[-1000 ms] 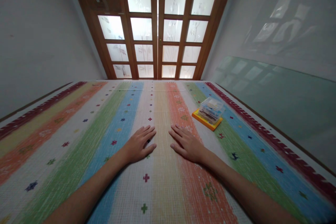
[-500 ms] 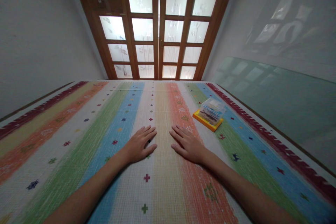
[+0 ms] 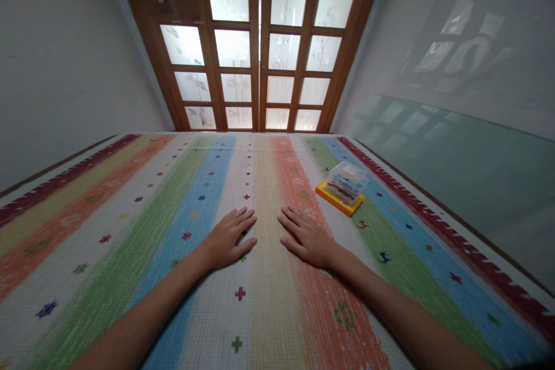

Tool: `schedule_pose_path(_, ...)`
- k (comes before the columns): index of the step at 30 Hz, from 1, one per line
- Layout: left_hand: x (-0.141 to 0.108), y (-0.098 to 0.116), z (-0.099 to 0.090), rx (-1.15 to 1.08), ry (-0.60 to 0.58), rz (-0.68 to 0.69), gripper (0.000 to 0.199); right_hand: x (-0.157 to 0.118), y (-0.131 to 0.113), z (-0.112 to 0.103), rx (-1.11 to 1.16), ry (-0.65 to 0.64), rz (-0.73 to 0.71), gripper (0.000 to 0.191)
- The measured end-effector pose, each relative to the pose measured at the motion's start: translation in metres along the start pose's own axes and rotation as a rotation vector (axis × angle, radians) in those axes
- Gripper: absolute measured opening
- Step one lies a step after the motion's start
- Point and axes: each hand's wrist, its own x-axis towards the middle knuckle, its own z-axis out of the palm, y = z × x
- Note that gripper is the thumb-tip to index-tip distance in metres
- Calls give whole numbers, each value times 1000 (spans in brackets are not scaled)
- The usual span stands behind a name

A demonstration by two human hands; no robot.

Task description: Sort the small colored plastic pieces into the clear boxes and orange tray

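My left hand lies flat on the striped tablecloth, palm down, fingers stretched out and nothing in them. Opposite it, my right hand rests palm down in the same way, also holding nothing. A strip of pale yellow cloth separates the two sets of fingertips. Beyond my right hand, and apart from it, sits a clear plastic box with small dark and blue items inside that I cannot make out. Under the box is a flat yellow-orange base or tray, set at an angle.
Wooden doors with frosted panes stand past the table's far edge. A pale wall runs along the left. On the right, a greenish glass-like panel leans or hangs by the wall, beside the table's edge.
The whole view has shifted very slightly, with things a little further left in the picture. Both hands and the box keep their places on the cloth.
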Motion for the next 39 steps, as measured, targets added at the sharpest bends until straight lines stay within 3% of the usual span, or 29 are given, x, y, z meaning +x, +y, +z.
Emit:
schedule_pose_path(9,1,0,-1,-12,13,2,57,2,-2,-3,8,-34,29,57)
schedule_pose_path(12,2,0,-1,-9,14,2,56,3,-3,-13,23,-18,-14,51)
schedule_pose_path(15,2,-1,0,-20,16,3,55,6,0,-42,-10,78,-90,42)
schedule_pose_path(18,2,-2,0,-21,14,7,55,7,15,-87,-102,264,-25,39)
schedule_pose_path(21,2,-2,0,-7,5,10,56,7,48,-128,-221,428,104,41)
schedule_pose_path(24,3,-2,0,-4,5,9,56,6,87,-147,-328,424,233,46)
schedule_pose_path(27,3,-2,0,-8,14,12,56,6,116,-145,-345,331,279,47)
schedule_pose_path(31,3,-3,1,-19,32,25,55,8,133,-134,-367,276,333,50)
schedule_pose_path(36,3,-5,3,-34,50,30,54,13,132,-134,-321,340,361,46)
schedule_pose_path(39,3,-3,2,-48,48,23,52,17,112,-137,-248,448,304,45)
